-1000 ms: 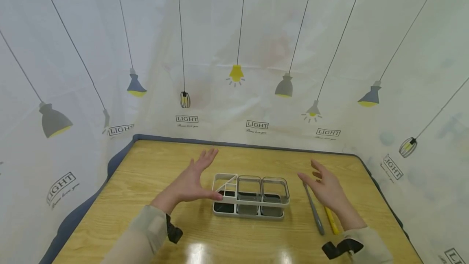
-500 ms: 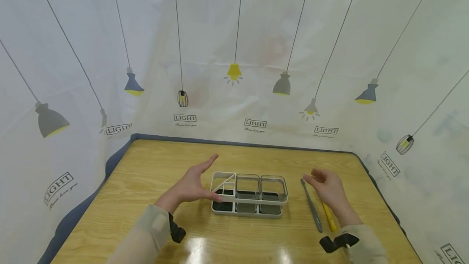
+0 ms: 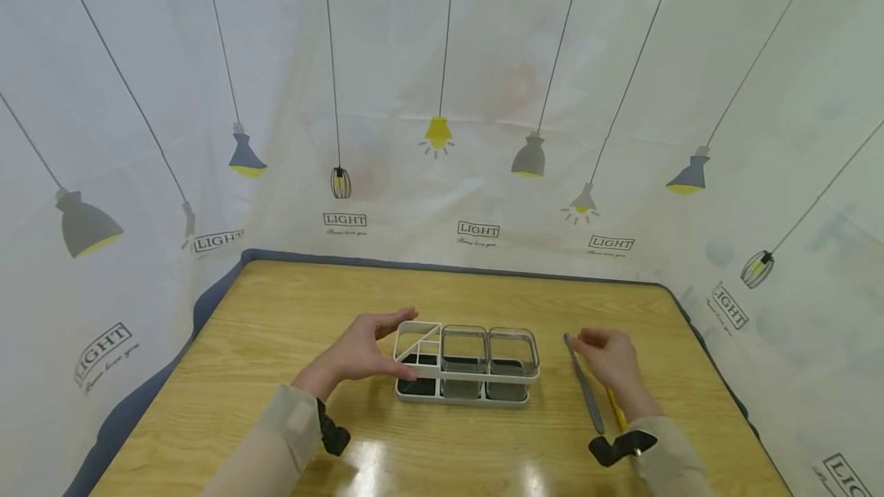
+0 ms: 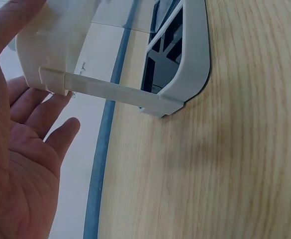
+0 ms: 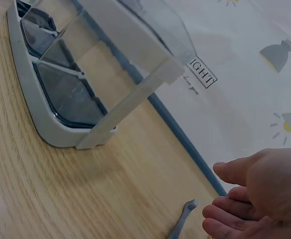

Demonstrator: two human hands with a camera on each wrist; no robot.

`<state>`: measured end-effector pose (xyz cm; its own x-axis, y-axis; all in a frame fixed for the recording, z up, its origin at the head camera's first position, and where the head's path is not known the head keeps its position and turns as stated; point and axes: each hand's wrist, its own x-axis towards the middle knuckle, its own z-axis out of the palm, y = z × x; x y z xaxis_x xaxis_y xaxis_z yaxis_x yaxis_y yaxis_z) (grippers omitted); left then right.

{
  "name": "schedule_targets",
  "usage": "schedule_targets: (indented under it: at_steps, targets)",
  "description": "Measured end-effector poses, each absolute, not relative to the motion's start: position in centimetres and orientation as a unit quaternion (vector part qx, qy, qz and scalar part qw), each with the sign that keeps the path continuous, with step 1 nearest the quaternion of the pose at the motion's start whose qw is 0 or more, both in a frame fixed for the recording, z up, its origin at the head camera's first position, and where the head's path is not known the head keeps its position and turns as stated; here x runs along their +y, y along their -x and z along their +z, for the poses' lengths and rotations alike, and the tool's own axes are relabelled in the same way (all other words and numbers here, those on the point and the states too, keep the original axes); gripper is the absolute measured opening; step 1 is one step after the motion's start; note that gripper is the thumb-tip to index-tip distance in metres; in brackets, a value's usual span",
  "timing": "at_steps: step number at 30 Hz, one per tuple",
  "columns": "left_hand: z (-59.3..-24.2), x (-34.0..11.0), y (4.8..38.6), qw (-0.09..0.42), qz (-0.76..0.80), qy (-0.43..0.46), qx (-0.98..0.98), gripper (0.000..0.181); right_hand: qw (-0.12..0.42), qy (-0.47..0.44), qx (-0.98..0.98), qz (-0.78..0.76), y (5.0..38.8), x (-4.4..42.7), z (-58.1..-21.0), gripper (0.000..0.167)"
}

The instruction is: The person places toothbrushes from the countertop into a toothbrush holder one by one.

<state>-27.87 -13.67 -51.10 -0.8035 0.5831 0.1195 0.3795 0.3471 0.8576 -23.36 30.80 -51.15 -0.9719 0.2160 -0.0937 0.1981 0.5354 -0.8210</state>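
A white toothbrush holder [image 3: 476, 377] with a divided section at its left stands mid-table. Two clear cups, a left cup [image 3: 464, 365] and a right cup [image 3: 512, 368], sit in it. My left hand [image 3: 355, 347] grips its left end, thumb across the front and fingers behind the upper rim [image 4: 43, 55]. On the right, my right hand [image 3: 615, 366] hovers over a grey toothbrush [image 3: 585, 393], fingers loosely bent; in the right wrist view the toothbrush [image 5: 182, 219] lies apart from the fingertips. A yellow toothbrush [image 3: 617, 410] is partly hidden under that hand.
The wooden table [image 3: 331, 290] has a blue-grey edge [image 3: 449, 267] at the back. Behind it and at both sides hangs a pale sheet [image 3: 387, 60] printed with lamps. Each wrist bears a black camera band [image 3: 333, 432].
My left fingers have drawn in toward the holder's left end. The right hand has moved down and its fingers have bent more. The camera view has shifted slightly.
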Motion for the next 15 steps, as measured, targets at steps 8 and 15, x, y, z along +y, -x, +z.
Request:
schedule_targets:
  at_steps: [8, 15]
  targets:
    - [-51.0, -13.6, 27.8, 0.107, 0.493, -0.284, 0.816, 0.098, 0.041, 0.109, -0.886, 0.450, 24.2, 31.1, -53.2, 0.043]
    - [-51.1, -13.6, 27.8, 0.108, 0.498, -0.277, 0.814, 0.096, 0.051, 0.138, -0.864, 0.481, 24.6, 30.6, -54.5, 0.046]
